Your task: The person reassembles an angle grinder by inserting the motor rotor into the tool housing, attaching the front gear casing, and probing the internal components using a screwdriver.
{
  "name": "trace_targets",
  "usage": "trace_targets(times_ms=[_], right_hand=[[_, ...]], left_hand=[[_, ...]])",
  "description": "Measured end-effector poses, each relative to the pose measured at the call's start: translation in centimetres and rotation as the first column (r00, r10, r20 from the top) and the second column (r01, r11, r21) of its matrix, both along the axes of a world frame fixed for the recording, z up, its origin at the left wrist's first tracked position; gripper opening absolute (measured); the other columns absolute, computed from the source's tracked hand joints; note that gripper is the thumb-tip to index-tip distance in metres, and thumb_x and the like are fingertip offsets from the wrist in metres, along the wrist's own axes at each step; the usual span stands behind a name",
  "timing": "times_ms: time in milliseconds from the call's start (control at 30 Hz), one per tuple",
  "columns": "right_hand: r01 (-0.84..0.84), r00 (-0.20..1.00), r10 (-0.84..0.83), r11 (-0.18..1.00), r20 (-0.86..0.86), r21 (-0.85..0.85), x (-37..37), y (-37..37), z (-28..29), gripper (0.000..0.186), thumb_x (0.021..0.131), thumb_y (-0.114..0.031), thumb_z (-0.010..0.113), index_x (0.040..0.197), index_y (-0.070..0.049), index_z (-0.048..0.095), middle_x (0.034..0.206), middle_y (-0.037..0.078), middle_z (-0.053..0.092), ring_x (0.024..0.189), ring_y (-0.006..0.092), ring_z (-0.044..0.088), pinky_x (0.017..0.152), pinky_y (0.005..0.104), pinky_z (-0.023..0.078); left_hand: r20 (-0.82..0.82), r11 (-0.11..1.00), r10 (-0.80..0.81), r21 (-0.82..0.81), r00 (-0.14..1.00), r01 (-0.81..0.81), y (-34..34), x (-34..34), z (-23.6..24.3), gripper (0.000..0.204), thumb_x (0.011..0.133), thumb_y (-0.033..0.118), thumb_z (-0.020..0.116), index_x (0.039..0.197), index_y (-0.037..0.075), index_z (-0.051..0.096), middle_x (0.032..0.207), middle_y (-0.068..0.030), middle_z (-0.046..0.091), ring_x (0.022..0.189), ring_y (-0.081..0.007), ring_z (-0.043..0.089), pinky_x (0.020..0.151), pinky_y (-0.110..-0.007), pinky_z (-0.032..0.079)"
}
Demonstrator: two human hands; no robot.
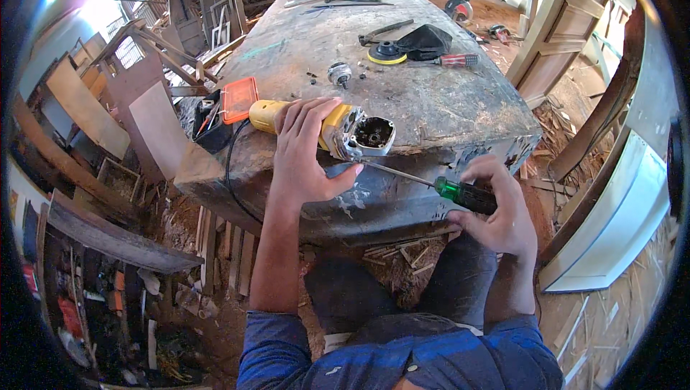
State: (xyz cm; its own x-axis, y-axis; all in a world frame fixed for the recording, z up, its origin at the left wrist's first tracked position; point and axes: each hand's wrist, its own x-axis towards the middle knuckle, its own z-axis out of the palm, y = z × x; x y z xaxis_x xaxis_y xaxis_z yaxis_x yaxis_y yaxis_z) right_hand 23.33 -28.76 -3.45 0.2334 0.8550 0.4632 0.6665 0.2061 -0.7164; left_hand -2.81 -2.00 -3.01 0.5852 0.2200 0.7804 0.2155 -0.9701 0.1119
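My left hand (305,149) grips a yellow angle grinder (338,130) lying on its side at the near edge of a worn workbench (431,95), its open grey gear head facing right. My right hand (496,207) holds a green-handled screwdriver (463,194). Its thin shaft points left and up, with the tip just under the grinder's head near my left thumb. The grinder's black cord (231,167) hangs down over the bench's left edge.
On the bench lie a small motor part (339,74), loose screws, a yellow-and-black disc (387,52), a black cloth (425,42), pliers (384,31) and a red screwdriver (456,60). An orange-lidded case (237,99) sits at the left edge. Wood scraps and door frames surround the bench.
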Motion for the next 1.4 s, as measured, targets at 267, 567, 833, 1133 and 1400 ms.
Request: trace_targets(times_ms=[267,567,833,1133,1400], right_hand=[[0.114,0.993,-0.107,0.944,0.041,-0.31,0.6,1.7,2.3,0.031,0.092,-0.011,0.092,0.117,-0.003,0.076,0.116,0.016,0.073,0.109,0.035,0.075,0.092,0.0432,0.058],[-0.015,0.999,0.007,0.971,-0.034,-0.238,1.5,0.2,1.1,0.051,0.097,-0.034,0.09,0.136,-0.005,0.073,0.128,0.017,0.076,0.116,0.0322,0.075,0.1,0.0427,0.057],[-0.007,1.0,0.004,0.986,0.015,0.164,0.9,0.9,-0.9,0.036,0.106,-0.031,0.082,0.126,-0.002,0.078,0.096,0.012,0.078,0.09,0.0267,0.077,0.084,0.0378,0.058],[0.106,0.989,-0.12,0.982,-0.081,-0.159,0.5,1.2,-0.3,0.033,0.103,-0.028,0.082,0.121,-0.001,0.075,0.106,0.011,0.076,0.094,0.0259,0.072,0.088,0.0398,0.057],[0.212,0.952,-0.264,0.935,-0.156,-0.285,1.7,0.9,-0.9,0.024,0.112,-0.024,0.071,0.118,-0.001,0.077,0.103,0.007,0.075,0.089,0.0132,0.065,0.084,0.0309,0.054]], left_hand=[[-0.005,0.999,0.041,0.011,0.999,-0.04,-0.4,0.2,0.0,0.099,0.067,0.033,0.095,0.156,0.006,0.059,0.152,-0.0155,0.067,0.141,-0.0406,0.059,0.127,-0.056,0.037],[0.01,0.998,0.056,-0.007,0.998,-0.056,-0.1,0.4,-0.3,0.099,0.065,0.03,0.094,0.154,0.007,0.059,0.152,-0.0146,0.067,0.141,-0.0407,0.059,0.127,-0.056,0.038],[0.015,0.998,0.055,-0.006,0.998,-0.055,-0.1,0.7,-0.4,0.098,0.062,0.028,0.093,0.152,0.007,0.06,0.151,-0.015,0.068,0.139,-0.0409,0.06,0.126,-0.056,0.038],[0.007,0.996,0.085,-0.007,0.996,-0.085,-0.3,0.3,-0.4,0.098,0.061,0.028,0.092,0.152,0.007,0.06,0.15,-0.0152,0.068,0.139,-0.0413,0.06,0.126,-0.056,0.039],[0.024,0.998,0.064,0.006,0.998,-0.064,-0.2,0.5,-0.2,0.097,0.062,0.028,0.092,0.151,0.006,0.06,0.148,-0.0153,0.068,0.139,-0.0409,0.06,0.126,-0.055,0.039]])
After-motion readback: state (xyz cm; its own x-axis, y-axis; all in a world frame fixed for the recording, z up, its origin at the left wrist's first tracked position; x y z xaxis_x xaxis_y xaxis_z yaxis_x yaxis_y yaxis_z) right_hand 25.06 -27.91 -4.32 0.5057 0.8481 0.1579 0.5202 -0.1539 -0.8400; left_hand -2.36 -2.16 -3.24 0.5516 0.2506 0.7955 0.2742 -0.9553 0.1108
